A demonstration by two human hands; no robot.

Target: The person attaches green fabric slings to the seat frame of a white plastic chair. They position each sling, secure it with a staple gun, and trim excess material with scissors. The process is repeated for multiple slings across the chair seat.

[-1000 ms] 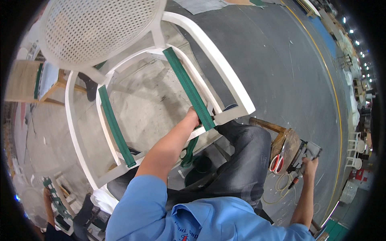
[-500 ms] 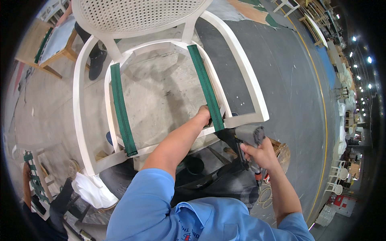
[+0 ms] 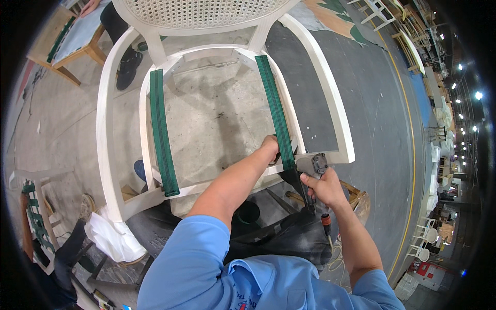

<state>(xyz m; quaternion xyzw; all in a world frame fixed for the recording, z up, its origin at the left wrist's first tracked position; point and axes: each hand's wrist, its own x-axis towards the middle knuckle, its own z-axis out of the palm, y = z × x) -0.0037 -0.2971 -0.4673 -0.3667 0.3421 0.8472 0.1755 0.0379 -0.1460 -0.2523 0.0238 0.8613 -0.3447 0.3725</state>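
Note:
A white wooden armchair frame (image 3: 330,95) with a woven cane back (image 3: 206,15) stands before me. Two green webbing straps run front to back across its open seat: a left strap (image 3: 164,137) and a right strap (image 3: 274,106). Beside the front end of the right strap, my left hand (image 3: 270,146) is closed; the strap partly hides its fingers and a dark thing in them. My right hand (image 3: 326,188) grips a grey and black pneumatic staple gun (image 3: 310,165). Its nose is at the front rail, by that strap's front end; exact contact is hidden.
A white cloth bundle (image 3: 111,240) lies at the lower left, near another person's leg and a chair with green webbing (image 3: 37,217). At the far left, another person's hand (image 3: 89,7) rests over a wooden chair (image 3: 77,49). A pale air hose (image 3: 336,258) coils at lower right.
The staple gun in my right hand has moved left and slightly up, against the chair's front rail at the right strap. My left hand stays beside that strap.

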